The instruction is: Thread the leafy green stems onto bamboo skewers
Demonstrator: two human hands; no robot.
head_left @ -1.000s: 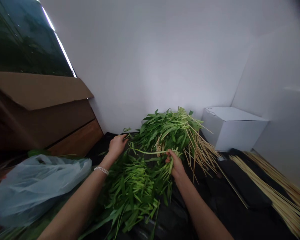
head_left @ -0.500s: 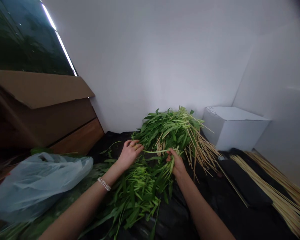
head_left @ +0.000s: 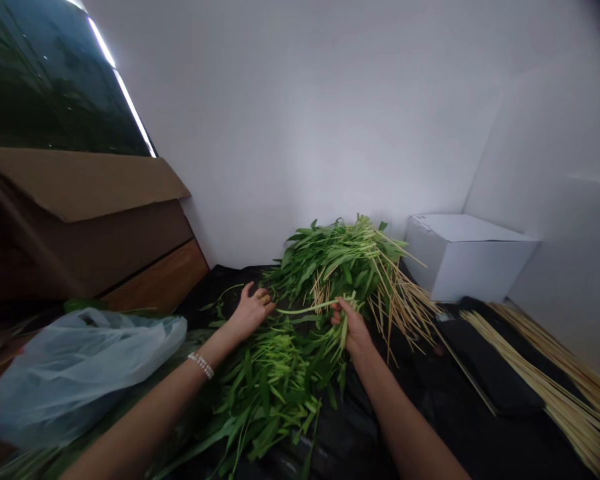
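My right hand is closed around a small bunch of leafy green stalks, like water spinach. One long pale green stalk sticks out leftward from its fingers. Near that stalk's free end is my left hand, fingers loosely bent and apart, with nothing visible in them. Below both hands lies a heap of cut greens on black plastic sheeting. Behind them rests a bigger pile of leafy stalks, with thin tan sticks poking out on its right side.
At the left are an open cardboard box and a crumpled translucent plastic bag. A white box stands against the wall at the right. More long sticks lie beside a black flat pad.
My left hand has moved slightly left and down, away from the long stalk, and its fingers have spread. The stalk's left end dips a little lower. My right hand stays in place.
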